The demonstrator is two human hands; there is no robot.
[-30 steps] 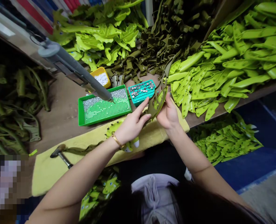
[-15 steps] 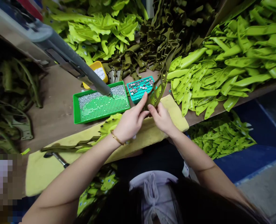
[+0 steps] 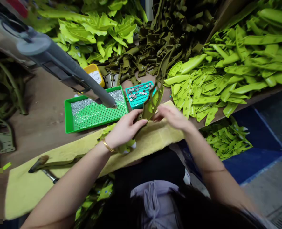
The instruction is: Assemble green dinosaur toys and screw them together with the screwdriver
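My left hand [image 3: 123, 128] grips the lower end of a dark olive plastic part [image 3: 152, 103] that stands tilted over the yellow cloth [image 3: 152, 138]. A light green plastic piece [image 3: 111, 130] lies under that hand on the cloth. My right hand [image 3: 173, 116] hovers just right of the olive part with its fingers spread, blurred by motion, and holds nothing that I can see. The teal tray of small metal pieces [image 3: 138, 93] sits right behind the olive part.
A green tray of small screws [image 3: 95, 109] has a grey tool [image 3: 66, 68] resting into it. A yellow cup [image 3: 94, 74] stands behind. Heaps of light green parts [image 3: 226, 73] and olive parts [image 3: 155, 47] fill the bench. A hammer [image 3: 42, 167] lies at the left on the cloth.
My right hand has let go of the olive part and moved right and down, with its fingers spreading. My left hand keeps its hold. The view has shifted a little.
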